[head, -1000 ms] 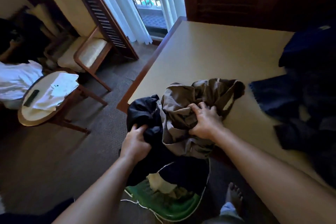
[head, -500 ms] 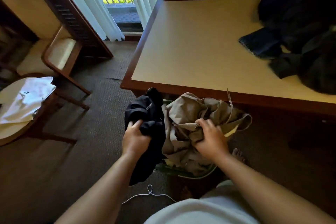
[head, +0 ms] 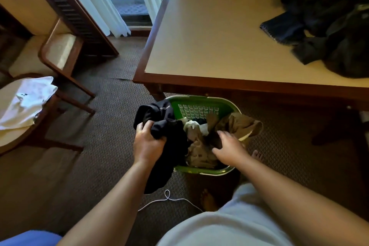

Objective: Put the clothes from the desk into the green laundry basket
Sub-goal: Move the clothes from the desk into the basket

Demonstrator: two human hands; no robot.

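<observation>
Green basket (head: 201, 170) sits on the carpet at frame centre, just below the near edge of the desk (head: 209, 32), partly tucked under it. Left hand (head: 148, 143) is fisted tight around a bunch of the black garment (head: 159, 118); the cloth rises above the knuckles, showing a small white logo, and the rest hangs down past the wrist, outside the basket's left rim, toward the floor. The gripped part lies over the basket's left edge, not inside. Right hand (head: 229, 147) is spread, fingers loose and apart, palm down over the khaki garment (head: 235, 124); it rests on or just above the cloth and grips nothing that I can see. The khaki piece lies crumpled inside the basket, one fold draped over the right rim. A bit of white fabric (head: 196, 126) shows between the two garments, deep in the basket. Dark clothes (head: 329, 26) are heaped on the desk at upper right, well apart from both hands. A white cord (head: 169, 199) loops on the carpet below the black garment. A white cloth (head: 30, 102) lies on a round table at the left edge.
</observation>
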